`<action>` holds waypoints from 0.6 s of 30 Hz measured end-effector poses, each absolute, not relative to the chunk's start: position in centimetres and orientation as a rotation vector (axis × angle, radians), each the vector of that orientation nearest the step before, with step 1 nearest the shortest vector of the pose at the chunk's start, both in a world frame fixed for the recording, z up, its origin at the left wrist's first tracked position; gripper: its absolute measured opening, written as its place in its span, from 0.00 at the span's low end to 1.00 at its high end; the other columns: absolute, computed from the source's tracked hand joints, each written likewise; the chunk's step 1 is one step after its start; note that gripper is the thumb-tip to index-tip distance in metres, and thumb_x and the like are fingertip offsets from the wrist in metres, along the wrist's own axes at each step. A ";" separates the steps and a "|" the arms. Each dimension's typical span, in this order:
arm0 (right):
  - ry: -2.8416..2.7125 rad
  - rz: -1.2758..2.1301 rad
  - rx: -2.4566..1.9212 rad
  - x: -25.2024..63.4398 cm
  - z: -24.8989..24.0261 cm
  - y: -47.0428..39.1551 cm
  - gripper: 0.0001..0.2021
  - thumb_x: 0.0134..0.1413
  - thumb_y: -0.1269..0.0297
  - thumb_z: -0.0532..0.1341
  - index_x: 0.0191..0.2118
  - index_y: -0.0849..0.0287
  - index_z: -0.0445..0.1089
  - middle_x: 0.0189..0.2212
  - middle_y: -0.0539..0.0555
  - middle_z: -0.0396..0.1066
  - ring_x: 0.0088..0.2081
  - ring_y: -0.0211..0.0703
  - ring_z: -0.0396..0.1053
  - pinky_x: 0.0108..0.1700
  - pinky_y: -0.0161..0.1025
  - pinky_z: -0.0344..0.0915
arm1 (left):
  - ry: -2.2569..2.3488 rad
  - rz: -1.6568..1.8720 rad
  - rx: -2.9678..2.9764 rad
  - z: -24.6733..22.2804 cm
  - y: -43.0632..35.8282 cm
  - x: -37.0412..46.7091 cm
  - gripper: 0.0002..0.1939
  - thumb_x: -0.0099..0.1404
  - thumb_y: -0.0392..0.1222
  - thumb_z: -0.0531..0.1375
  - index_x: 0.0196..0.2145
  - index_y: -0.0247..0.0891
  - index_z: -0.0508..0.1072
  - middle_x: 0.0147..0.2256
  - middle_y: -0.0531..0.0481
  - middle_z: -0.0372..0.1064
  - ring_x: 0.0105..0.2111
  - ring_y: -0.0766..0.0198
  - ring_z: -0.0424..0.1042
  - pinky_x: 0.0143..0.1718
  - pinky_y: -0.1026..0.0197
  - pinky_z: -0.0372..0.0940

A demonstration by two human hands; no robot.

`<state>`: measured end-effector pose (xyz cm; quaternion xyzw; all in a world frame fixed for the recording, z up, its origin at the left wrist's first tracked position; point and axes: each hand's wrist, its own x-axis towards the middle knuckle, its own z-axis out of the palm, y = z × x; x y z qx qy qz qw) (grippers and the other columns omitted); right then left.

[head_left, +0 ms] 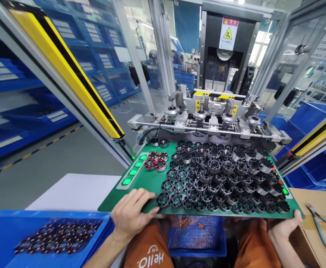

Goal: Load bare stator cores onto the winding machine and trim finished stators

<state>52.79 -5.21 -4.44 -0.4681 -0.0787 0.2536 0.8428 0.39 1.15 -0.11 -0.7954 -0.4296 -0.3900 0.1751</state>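
Observation:
Rows of bare motor stator cores (214, 175), steel rings with black toothed liners, stand on a green work board (140, 190), some of them stacked. My left hand (135, 212) rests at the front edge of the board. Its fingers are bent, and thumb and index finger are apart with nothing between them, beside the nearest core (163, 200). At the front right corner, my right hand (285, 227) grips the board's edge with its thumb up; its other fingers are partly hidden. Several stator cores wound with copper wire (155, 161) sit at the left of the board.
Behind the board stands a winding machine (213, 119) with several round heads. Lit green buttons (133, 172) line the left side. A blue tray (0, 230) at left holds wound cores; a blue bin (198, 243) below holds wire scraps. Pliers (317, 223) lie on a cardboard box (310, 199).

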 end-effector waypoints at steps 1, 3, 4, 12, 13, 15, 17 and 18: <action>-0.154 0.511 -1.004 52.8 -4.4 -5.2 0.35 0.53 0.33 0.61 0.58 0.52 0.77 0.57 0.54 0.81 0.60 0.60 0.76 0.60 0.61 0.79 | -1.208 -1.107 -2.255 -0.1 1.2 0.4 0.29 0.83 0.67 0.51 0.40 0.41 0.76 0.33 0.49 0.75 0.33 0.58 0.70 0.37 0.55 0.62; -0.122 0.454 -1.045 52.7 -4.3 -5.1 0.34 0.53 0.34 0.60 0.56 0.53 0.78 0.56 0.54 0.81 0.60 0.59 0.76 0.60 0.60 0.79 | -1.192 -1.108 -2.256 0.0 1.2 0.6 0.29 0.83 0.67 0.50 0.40 0.41 0.75 0.33 0.49 0.74 0.33 0.58 0.70 0.37 0.55 0.61; -0.117 0.444 -1.052 52.6 -4.2 -5.1 0.34 0.53 0.34 0.60 0.56 0.52 0.78 0.56 0.53 0.81 0.60 0.59 0.76 0.60 0.60 0.79 | -1.190 -1.107 -2.256 0.1 1.2 0.6 0.29 0.83 0.66 0.50 0.40 0.41 0.75 0.33 0.49 0.74 0.33 0.58 0.70 0.37 0.55 0.61; -0.130 0.446 -1.075 51.8 -3.5 -5.1 0.33 0.53 0.33 0.58 0.54 0.52 0.79 0.56 0.52 0.81 0.60 0.59 0.76 0.59 0.60 0.78 | -1.197 -1.111 -2.247 0.3 1.2 0.7 0.29 0.83 0.67 0.50 0.40 0.41 0.75 0.33 0.49 0.75 0.33 0.58 0.70 0.37 0.55 0.61; -0.128 0.454 -1.078 51.8 -3.4 -5.1 0.33 0.53 0.33 0.58 0.54 0.52 0.79 0.56 0.52 0.81 0.60 0.59 0.76 0.59 0.60 0.79 | -1.199 -1.108 -2.247 0.3 1.2 0.7 0.29 0.83 0.67 0.50 0.40 0.41 0.75 0.33 0.49 0.75 0.33 0.58 0.70 0.37 0.54 0.61; -0.120 0.472 -1.078 51.7 -3.2 -5.1 0.34 0.53 0.33 0.58 0.54 0.52 0.79 0.56 0.52 0.81 0.59 0.59 0.76 0.58 0.59 0.79 | -1.199 -1.107 -2.242 0.2 1.2 0.7 0.29 0.83 0.67 0.50 0.40 0.41 0.75 0.33 0.49 0.75 0.33 0.57 0.70 0.37 0.55 0.61; -0.102 0.485 -1.071 51.7 -3.3 -5.2 0.34 0.53 0.33 0.59 0.56 0.52 0.78 0.55 0.53 0.81 0.58 0.60 0.77 0.55 0.60 0.80 | -1.195 -1.105 -2.236 0.2 1.2 0.7 0.29 0.83 0.67 0.50 0.40 0.41 0.75 0.33 0.49 0.75 0.33 0.57 0.70 0.37 0.55 0.61; -0.094 0.488 -1.065 51.8 -3.4 -5.2 0.35 0.52 0.33 0.59 0.57 0.52 0.78 0.55 0.53 0.81 0.57 0.60 0.77 0.54 0.60 0.80 | -1.190 -1.103 -2.235 0.2 1.2 0.7 0.29 0.83 0.67 0.50 0.40 0.41 0.75 0.33 0.49 0.75 0.33 0.58 0.70 0.37 0.55 0.61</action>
